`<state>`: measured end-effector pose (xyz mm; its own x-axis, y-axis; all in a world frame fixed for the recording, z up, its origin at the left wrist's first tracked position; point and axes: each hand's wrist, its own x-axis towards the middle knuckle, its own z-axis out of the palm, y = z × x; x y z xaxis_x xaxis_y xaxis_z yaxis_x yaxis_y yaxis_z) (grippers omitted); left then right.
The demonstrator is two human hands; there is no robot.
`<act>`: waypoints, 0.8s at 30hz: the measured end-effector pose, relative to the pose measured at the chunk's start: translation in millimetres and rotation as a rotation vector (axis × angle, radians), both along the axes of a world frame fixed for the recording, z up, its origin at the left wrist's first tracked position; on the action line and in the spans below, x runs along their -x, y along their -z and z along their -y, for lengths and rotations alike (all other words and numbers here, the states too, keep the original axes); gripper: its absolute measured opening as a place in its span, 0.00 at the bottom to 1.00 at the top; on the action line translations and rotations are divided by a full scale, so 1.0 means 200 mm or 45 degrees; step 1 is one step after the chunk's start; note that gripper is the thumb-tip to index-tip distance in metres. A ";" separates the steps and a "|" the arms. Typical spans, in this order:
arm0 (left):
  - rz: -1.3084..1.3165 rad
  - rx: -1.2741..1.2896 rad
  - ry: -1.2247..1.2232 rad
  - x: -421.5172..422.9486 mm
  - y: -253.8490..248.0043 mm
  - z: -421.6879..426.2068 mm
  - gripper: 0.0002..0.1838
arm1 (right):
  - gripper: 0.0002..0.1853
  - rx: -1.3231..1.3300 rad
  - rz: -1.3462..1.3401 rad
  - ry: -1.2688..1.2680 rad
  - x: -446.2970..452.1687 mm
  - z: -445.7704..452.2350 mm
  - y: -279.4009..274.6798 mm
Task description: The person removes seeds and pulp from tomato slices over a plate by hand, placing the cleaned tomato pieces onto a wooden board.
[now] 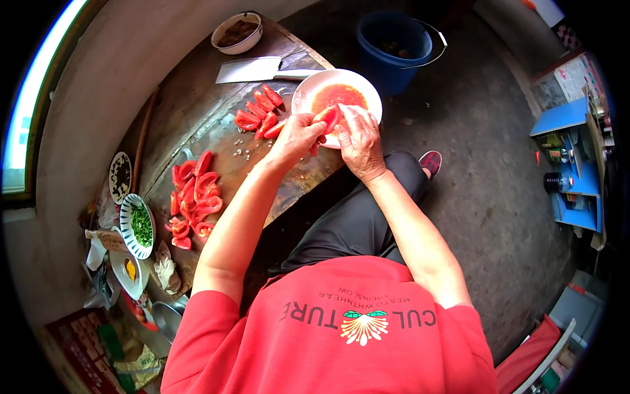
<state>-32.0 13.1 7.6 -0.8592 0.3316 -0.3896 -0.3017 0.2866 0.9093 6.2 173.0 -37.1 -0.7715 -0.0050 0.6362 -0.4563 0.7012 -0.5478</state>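
Over a white bowl (300, 98) with red tomato pulp and juice inside, my left hand (298, 139) pinches a red tomato piece (327, 118). My right hand (360, 143) is at the piece's other side, its fingers bent together against it above the bowl's near rim. Several tomato wedges (248, 119) lie on the wooden table just left of my left hand. A larger pile of cut tomato pieces (197, 190) rests farther left, beside my left forearm. Beyond the wedges, a cleaver (249, 70) lies flat, its handle reaching the bowl.
A bowl of brown food (237, 33) stands at the table's far end. Past the table is a blue bucket (394, 52). Chopped greens fill a striped bowl (137, 226) at left, near a dark-speckled dish (120, 177). Blue shelves (577, 167) stand at right.
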 end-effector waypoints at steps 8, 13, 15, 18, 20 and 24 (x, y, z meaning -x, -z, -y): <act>-0.831 0.514 0.148 0.01 0.08 -0.07 0.17 | 0.18 0.223 0.086 -0.123 0.00 -0.02 0.00; -0.832 0.574 0.194 0.01 0.03 -0.09 0.14 | 0.19 0.292 0.095 -0.137 0.01 -0.03 -0.02; -0.932 0.355 0.114 0.01 0.06 -0.12 0.12 | 0.19 0.339 0.114 -0.134 0.01 -0.03 -0.03; -0.985 0.251 0.094 0.01 0.06 -0.13 0.13 | 0.20 0.376 0.137 -0.097 0.02 -0.02 -0.03; -0.983 0.256 0.108 0.02 0.05 -0.14 0.12 | 0.21 0.372 0.134 -0.089 0.02 -0.02 -0.02; -0.968 0.326 0.154 0.03 0.05 -0.14 0.11 | 0.21 0.380 0.164 -0.109 0.03 -0.04 -0.01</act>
